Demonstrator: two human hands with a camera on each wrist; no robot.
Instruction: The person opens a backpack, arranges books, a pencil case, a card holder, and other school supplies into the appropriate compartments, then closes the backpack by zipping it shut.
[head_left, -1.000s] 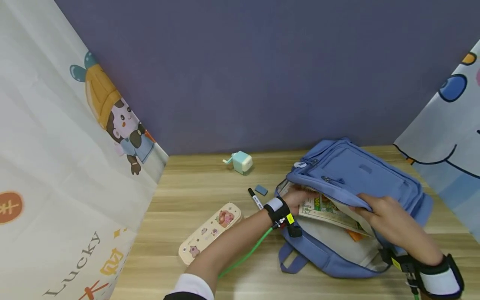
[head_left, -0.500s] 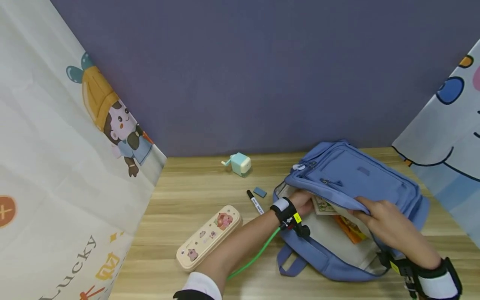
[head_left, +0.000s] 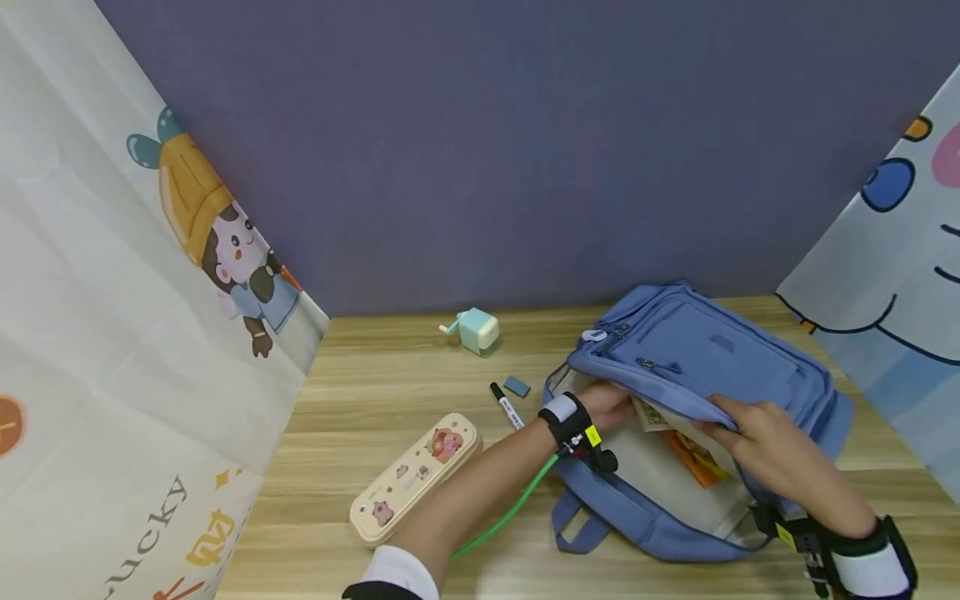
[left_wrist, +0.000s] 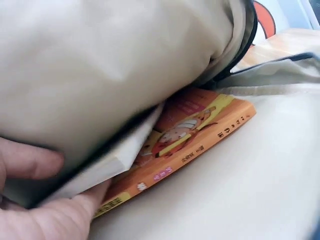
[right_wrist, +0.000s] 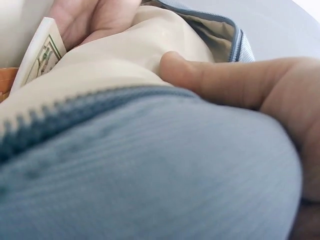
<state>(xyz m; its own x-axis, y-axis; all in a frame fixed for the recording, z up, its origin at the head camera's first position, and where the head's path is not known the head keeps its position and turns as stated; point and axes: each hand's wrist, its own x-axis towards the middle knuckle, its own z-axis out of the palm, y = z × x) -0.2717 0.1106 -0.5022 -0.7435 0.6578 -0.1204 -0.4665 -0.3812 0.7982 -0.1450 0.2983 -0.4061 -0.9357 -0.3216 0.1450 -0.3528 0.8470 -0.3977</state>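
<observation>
A blue backpack (head_left: 738, 346) lies unzipped on the table, its pale lining showing. My right hand (head_left: 776, 442) pinches the edge of its front flap and holds it raised, thumb on the lining side in the right wrist view. Inside the opening, my left hand (head_left: 606, 404) grips a thin pale-edged book (left_wrist: 112, 170), with fingers above and below it in the left wrist view. Below that book lies an orange book (left_wrist: 200, 135) with a cartoon cover, against the lining. The flap hides most of the pale-edged book in the head view.
Left of the backpack lie a cream pencil case (head_left: 416, 479) with animal pictures, a black-capped marker (head_left: 507, 407) and a blue eraser (head_left: 517, 386). A teal and cream crank pencil sharpener (head_left: 478, 331) stands at the back of the wooden table (head_left: 360, 375).
My left hand has pushed the pale-edged book deeper under the flap, and more of the orange book shows. The right hand keeps holding the flap. In the last half second little moves.
</observation>
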